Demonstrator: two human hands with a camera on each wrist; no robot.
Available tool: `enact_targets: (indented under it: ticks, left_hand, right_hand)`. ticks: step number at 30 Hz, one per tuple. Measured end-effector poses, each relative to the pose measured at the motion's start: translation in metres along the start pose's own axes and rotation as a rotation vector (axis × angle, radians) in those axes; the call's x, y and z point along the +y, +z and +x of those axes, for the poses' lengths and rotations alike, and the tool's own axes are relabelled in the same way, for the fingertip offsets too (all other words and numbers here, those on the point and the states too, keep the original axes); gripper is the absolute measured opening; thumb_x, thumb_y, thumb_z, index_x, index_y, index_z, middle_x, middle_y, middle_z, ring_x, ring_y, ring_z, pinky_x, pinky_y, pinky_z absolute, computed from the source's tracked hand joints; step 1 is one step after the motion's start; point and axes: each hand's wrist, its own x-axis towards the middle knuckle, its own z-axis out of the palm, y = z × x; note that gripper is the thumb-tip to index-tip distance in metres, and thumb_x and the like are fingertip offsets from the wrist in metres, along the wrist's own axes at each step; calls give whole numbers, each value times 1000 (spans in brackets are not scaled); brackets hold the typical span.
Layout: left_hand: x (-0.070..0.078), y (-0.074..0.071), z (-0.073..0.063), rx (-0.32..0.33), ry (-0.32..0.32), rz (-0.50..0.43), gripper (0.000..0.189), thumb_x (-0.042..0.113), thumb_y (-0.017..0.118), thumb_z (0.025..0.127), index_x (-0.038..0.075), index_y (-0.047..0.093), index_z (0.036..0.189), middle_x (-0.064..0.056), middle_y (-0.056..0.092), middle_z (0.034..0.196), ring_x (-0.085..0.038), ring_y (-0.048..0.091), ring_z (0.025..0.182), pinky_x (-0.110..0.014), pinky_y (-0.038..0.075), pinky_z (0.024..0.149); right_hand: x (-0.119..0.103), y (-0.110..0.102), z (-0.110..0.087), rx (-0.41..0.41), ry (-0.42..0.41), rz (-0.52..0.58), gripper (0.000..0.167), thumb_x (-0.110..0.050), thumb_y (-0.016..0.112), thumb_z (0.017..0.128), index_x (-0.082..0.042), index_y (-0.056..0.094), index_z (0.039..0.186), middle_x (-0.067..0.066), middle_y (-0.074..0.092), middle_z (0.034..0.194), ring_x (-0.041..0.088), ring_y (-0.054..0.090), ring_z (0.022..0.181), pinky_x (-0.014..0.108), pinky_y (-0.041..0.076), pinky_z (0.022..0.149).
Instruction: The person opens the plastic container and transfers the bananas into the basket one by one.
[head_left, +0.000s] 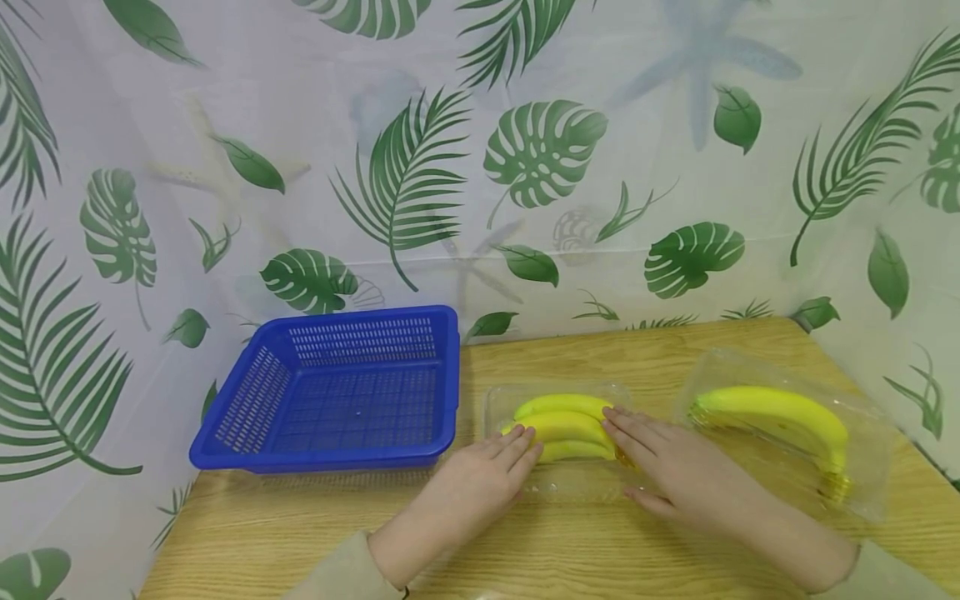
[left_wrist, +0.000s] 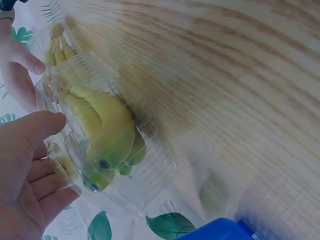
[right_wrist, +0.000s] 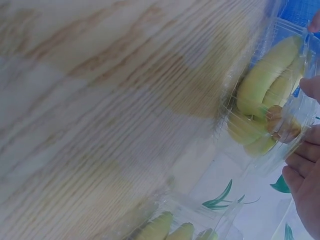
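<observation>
A bunch of yellow bananas (head_left: pixel 562 421) lies inside a clear plastic box (head_left: pixel 570 486) on the table. From the near left, my left hand (head_left: pixel 476 483) lays its extended fingers over the box's left end. My right hand (head_left: pixel 690 471) touches the opposite end, fingers stretched toward the bananas and thumb held lower. In the left wrist view, the dark tips of the bananas (left_wrist: pixel 117 135) show through the plastic beside the left hand (left_wrist: pixel 35 170). Their brown stem end (right_wrist: pixel 280 122) faces the right hand (right_wrist: pixel 305 175) in the right wrist view.
Left of the box stands a blue mesh basket (head_left: pixel 322 457). A second clear box (head_left: pixel 738 367) sits at the right, with yellow bananas (head_left: pixel 780 408) in it. Behind the wooden table (head_left: pixel 585 550) hangs a leaf-print curtain (head_left: pixel 585 275).
</observation>
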Motion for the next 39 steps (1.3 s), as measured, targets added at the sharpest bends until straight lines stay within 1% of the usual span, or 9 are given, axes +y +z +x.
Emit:
enact_targets:
  ticks: [4,9,14,18,21,28,34,37,39]
  left_hand:
    - [1,1,1,-10,2,18,37,17,68,103,13,69,140,-5,70,144,-16,69,132,-30,58,109]
    - [3,0,1,-19,21,63,36,9,64,103,11,70,139,-6,71,142,-17,70,130,-29,59,107]
    - [4,1,1,-16,33,83,36,9,63,104,10,70,139,-7,72,141,-17,71,129,-28,58,108]
    - [4,2,0,3,51,109,36,9,62,104,11,70,138,-6,73,139,-16,71,128,-28,59,107]
    - [3,2,-1,15,66,126,35,10,61,104,11,71,138,-5,73,139,-15,71,128,-28,59,107]
    - [3,1,-2,22,62,112,36,10,61,104,12,70,139,-6,72,140,-16,70,130,-28,58,108]
    - [3,2,-3,19,60,105,36,10,61,104,12,70,139,-5,72,140,-16,70,130,-29,58,109]
    - [3,2,-3,23,63,112,36,10,61,104,12,70,138,-5,73,140,-15,70,130,-28,58,109]
    - [3,2,-3,24,65,119,36,11,61,104,12,70,139,-4,73,140,-15,70,130,-28,57,109]
  right_hand:
    - [-1,-1,1,13,-4,-2,82,-34,86,85,4,55,150,21,58,154,37,64,135,52,59,105]
    - [-3,-2,2,11,11,0,80,-37,84,87,2,55,150,20,58,155,36,64,135,53,59,105]
    - [-3,-2,3,-5,27,1,80,-39,85,88,1,56,150,20,59,154,36,65,133,54,60,104]
    - [-4,-2,4,-13,25,-10,81,-38,86,86,2,57,149,20,59,154,36,65,134,52,59,105]
    - [-4,-2,4,-3,19,-5,81,-37,87,85,3,57,149,20,59,154,36,65,134,52,60,104]
    - [-2,-1,5,25,-6,9,80,-33,90,81,5,60,145,21,61,151,36,67,130,52,62,100]
    - [-2,0,6,34,-50,-32,82,-33,92,77,8,62,142,25,63,148,38,68,129,50,63,98]
    - [-2,1,6,46,-62,-39,80,-35,90,81,8,61,142,24,62,148,38,67,130,50,63,99]
    - [-2,2,5,49,-56,-32,77,-36,88,85,7,61,142,24,62,149,38,67,131,50,62,100]
